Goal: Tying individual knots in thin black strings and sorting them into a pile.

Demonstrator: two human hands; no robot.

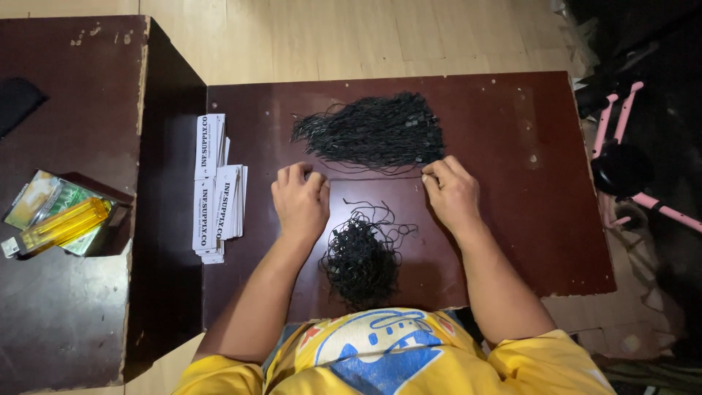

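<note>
Light: dim and warm, coming from above.
Shadows: the right edge is almost black.
Glare: weak shine on the dark tabletop [512, 219].
Sharpness: centre clear, no blur.

A home: low dark table [512, 219] on wood-look floor [351, 36], pink scooter [629, 161] beside.

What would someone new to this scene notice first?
Two black cord bundles on the dark table: a spread bundle at the far edge, a tangled heap near the person's yellow shirt. The left hand and right hand rest between them, fingers at a cord strand. White tags are stacked at left.
</note>
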